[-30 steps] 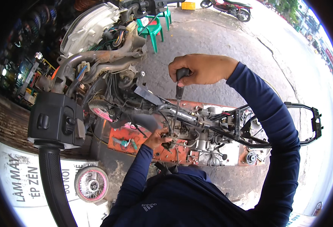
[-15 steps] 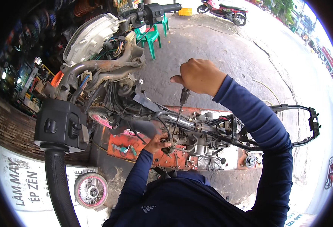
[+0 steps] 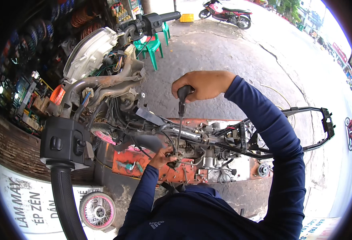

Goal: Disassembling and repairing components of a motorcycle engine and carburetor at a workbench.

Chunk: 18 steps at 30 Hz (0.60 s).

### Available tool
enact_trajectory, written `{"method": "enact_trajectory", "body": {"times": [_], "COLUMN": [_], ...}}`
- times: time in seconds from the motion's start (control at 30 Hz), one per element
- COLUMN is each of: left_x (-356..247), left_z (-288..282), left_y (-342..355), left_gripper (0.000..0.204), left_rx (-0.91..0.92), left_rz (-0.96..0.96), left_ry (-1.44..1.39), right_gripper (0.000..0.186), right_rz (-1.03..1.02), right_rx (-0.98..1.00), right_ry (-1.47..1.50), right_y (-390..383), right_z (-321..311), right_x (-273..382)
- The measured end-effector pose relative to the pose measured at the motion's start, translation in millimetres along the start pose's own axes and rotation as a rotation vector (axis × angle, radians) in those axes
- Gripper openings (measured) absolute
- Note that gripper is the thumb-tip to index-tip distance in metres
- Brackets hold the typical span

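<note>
My right hand [image 3: 202, 85] is wrapped round the dark handle of a long screwdriver [image 3: 180, 132], which stands nearly upright over a stripped motorbike frame [image 3: 288, 149]. The shaft runs down into a greasy engine assembly [image 3: 206, 158] with hoses and cables. Beside the shaft's lower end, my left hand [image 3: 162, 157] grips a small engine part that I cannot make out, partly hidden by its fingers. The handlebar with a black switch housing [image 3: 64, 142], a headlight housing [image 3: 84, 54] and bundled wires are at the left.
An orange work stand [image 3: 124, 162] lies under the frame, holding loose tools and a sprocket [image 3: 262, 170]. A pink-rimmed wheel [image 3: 97, 210] is below left. Green plastic chairs [image 3: 152, 54], a yellow crate [image 3: 186, 18] and a parked red motorbike [image 3: 224, 17] stand beyond. Shop shelves [image 3: 28, 92] are at left.
My right hand has shifted its hold on the screwdriver handle, which now sits slightly further left. My left hand stays low at the engine. A red motorbike has come into view at the far right.
</note>
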<state>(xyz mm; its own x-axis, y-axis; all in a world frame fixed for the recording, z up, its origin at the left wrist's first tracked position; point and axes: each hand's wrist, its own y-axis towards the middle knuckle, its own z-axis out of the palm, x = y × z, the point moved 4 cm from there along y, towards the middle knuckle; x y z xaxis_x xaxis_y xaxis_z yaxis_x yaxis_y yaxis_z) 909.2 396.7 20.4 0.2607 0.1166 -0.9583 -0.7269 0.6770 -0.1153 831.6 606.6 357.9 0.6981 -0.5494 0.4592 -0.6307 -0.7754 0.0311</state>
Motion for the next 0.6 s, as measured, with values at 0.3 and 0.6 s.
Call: {"method": "enact_trajectory", "body": {"times": [0.3,0.6], "left_x": [1,6], "left_z": [0,-2], "left_y": [-1,-1], "left_gripper": [0.035,0.035], "left_rx": [0.012,-0.089], "left_rz": [0.023,-0.038], "left_ry": [0.007,0.037], "right_gripper": [0.031,0.033], "right_rz": [-0.062,0.092], "right_rx": [-0.016,-0.013], "right_ry": [0.052,-0.104], "right_y": [-3,-5], "right_z": [5,6], "right_x": [6,9]}}
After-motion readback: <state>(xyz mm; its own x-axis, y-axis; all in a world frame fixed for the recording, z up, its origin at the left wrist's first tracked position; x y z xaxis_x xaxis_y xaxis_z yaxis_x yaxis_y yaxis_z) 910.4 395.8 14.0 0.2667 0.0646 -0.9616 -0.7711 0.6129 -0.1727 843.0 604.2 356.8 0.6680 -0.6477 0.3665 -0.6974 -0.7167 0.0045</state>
